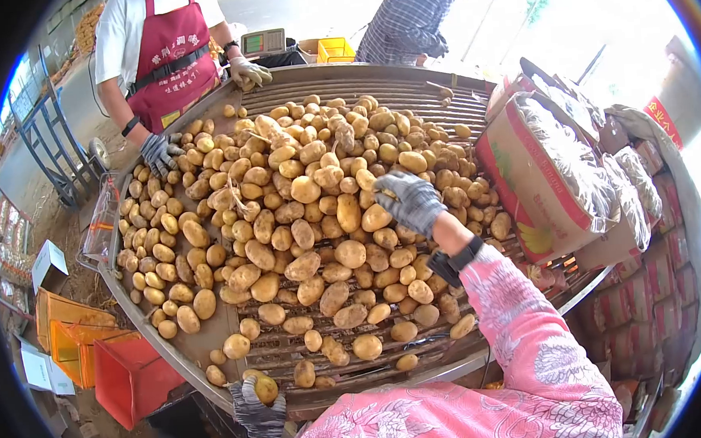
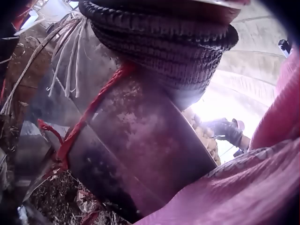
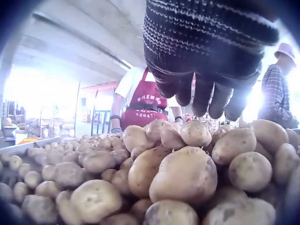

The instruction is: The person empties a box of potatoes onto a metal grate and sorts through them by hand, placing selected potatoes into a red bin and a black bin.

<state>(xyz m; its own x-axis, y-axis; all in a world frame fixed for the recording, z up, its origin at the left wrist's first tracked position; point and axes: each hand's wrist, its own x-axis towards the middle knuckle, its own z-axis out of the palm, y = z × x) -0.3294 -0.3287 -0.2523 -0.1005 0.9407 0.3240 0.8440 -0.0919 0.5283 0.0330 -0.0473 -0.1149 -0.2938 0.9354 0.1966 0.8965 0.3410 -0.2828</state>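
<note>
Potatoes (image 1: 304,190) lie heaped on a slatted metal sorting table (image 1: 278,82). Over the middle of the heap is my gloved right hand (image 1: 410,202), its fingertips close to a potato. In the right wrist view, that hand (image 3: 208,61) hangs above the potatoes (image 3: 183,176) with fingers pointing down and apart, nothing visibly gripped. My gloved left hand (image 1: 258,413), at the table's near edge, holds a yellowish potato (image 1: 266,389). The left wrist view shows the knitted glove cuff (image 2: 159,56) beside a metal panel (image 2: 140,136) with red cord (image 2: 101,96); the left fingers are hidden.
Across the table, a person in a red apron (image 1: 169,69) has gloved hands at the heap and rim. Another person in a checked shirt (image 1: 407,23) stands behind. A carton of bags (image 1: 540,175) sits on the right side. Orange and red crates (image 1: 131,377) stand at lower left.
</note>
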